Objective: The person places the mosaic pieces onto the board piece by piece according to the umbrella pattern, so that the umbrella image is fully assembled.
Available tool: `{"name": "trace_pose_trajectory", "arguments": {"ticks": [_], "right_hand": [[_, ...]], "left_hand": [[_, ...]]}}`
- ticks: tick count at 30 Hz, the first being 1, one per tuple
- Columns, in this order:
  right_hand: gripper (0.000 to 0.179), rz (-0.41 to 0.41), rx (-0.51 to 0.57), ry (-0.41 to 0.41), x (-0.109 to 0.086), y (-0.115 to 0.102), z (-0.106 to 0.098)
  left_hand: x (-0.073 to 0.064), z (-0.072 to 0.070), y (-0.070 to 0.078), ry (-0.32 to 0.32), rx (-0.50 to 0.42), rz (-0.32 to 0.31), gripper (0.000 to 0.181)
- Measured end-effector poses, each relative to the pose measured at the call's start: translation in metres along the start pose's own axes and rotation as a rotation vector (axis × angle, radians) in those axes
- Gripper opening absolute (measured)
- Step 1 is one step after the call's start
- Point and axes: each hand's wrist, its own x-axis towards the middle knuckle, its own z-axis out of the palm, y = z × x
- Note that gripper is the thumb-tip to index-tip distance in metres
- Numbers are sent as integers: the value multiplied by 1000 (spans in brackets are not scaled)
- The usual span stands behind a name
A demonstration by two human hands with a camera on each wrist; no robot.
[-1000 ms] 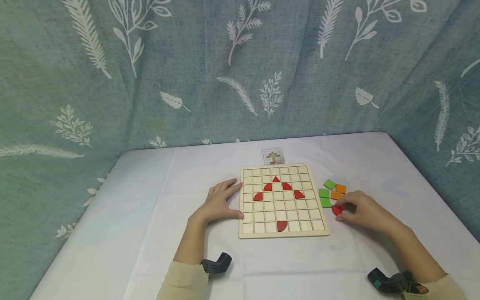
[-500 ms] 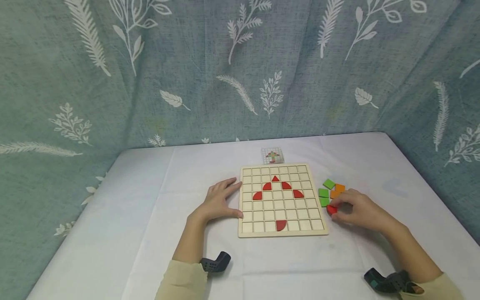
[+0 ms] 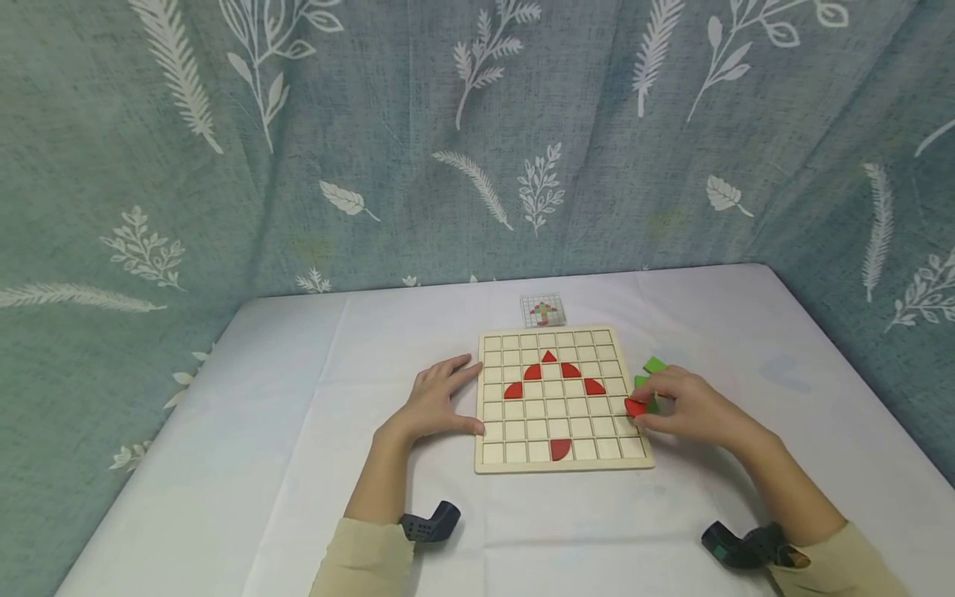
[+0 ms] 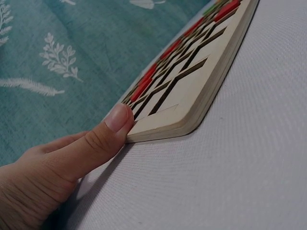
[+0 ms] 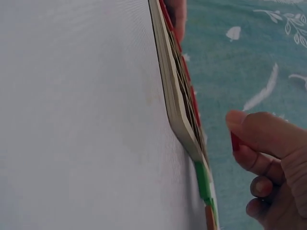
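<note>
At the right edge of a pale gridded board [image 3: 559,429], the right hand [image 3: 694,406] pinches a red piece [image 3: 633,407] between thumb and forefinger. Fingertips clamped on it; remaining fingers curled in below, as the right wrist view has it. Piece held up, apart from the board, though from the head it overlaps the board's right rim.

Left hand [image 3: 435,402] at the opposite edge: thumb and fingers spread well apart, tips touching the rim. Thumb rests at the near part of that side (the left wrist view shows the nail close to the corner).

On the board: a red triangle [image 3: 549,357] in the upper part; below it, two red quarter-rounds stepping out to the left [image 3: 533,373] and two to the right [image 3: 570,371]. A darker red quarter-round [image 3: 560,449] sits alone in the row nearest the person.

Just past the far rim, a small patterned card [image 3: 543,310]. Beside the right rim, green squares [image 3: 655,365], partly hidden by the right hand; an orange piece [image 5: 210,218] next to them, wrist view only.

White cloth [image 3: 373,348] underneath; blue-green leaf-print curtain [image 3: 403,99] behind.
</note>
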Motion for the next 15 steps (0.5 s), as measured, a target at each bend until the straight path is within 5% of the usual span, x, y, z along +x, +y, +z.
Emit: {"name": "trace_pose_trajectory", "arguments": {"ticks": [15], "right_hand": [[19,-57,58,-75,32,-24,11]], "left_hand": [[-1,-1,1,3,3,11,105]]}}
